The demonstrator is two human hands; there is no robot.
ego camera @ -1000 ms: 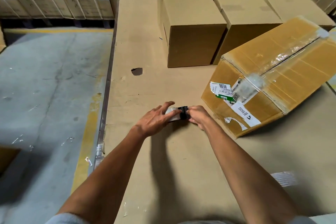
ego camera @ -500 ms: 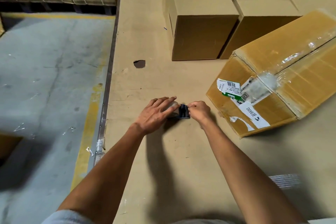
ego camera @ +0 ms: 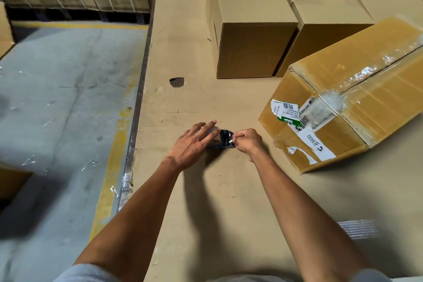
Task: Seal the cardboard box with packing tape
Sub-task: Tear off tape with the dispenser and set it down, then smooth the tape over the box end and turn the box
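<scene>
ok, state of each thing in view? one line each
left hand: holding the tape roll from the left
right hand: fingers pinched at the roll's right edge
tape roll: dark, glossy, held between both hands
taped box: tilted on the cardboard surface, top seam taped
plain boxes: closed, upright

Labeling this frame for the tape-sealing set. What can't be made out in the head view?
- Dark object: mostly covered by the left hand and right hand; whether it is a tape roll is unclear.
- Tilted box: its right part is cut off by the frame edge.
- Labels on that box: small print too small to read.
- Stacked boxes: tops cut off by the upper edge.
</scene>
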